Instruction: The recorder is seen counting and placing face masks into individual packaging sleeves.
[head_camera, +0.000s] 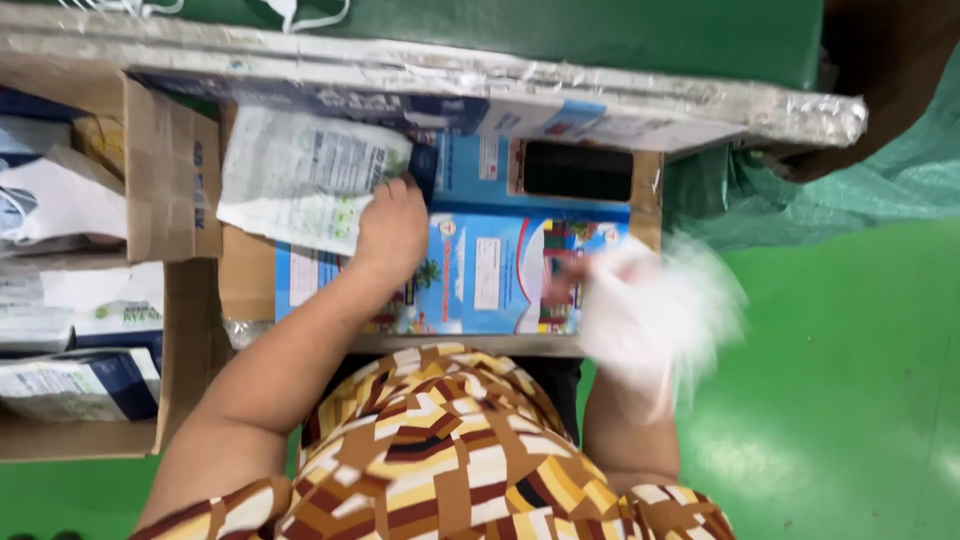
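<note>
A white bag (655, 315), motion-blurred, is being gripped by the right hand (585, 275) over the table (480, 270); its fingers cannot be made out. Farther off, a printed packet (300, 180) is being pinched by the left hand (392, 232) beside a carton (170, 180).

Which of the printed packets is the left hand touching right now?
The flat white-and-green packet on the table, under the left hand. The other packets sit untouched in the cardboard box at left.
</note>
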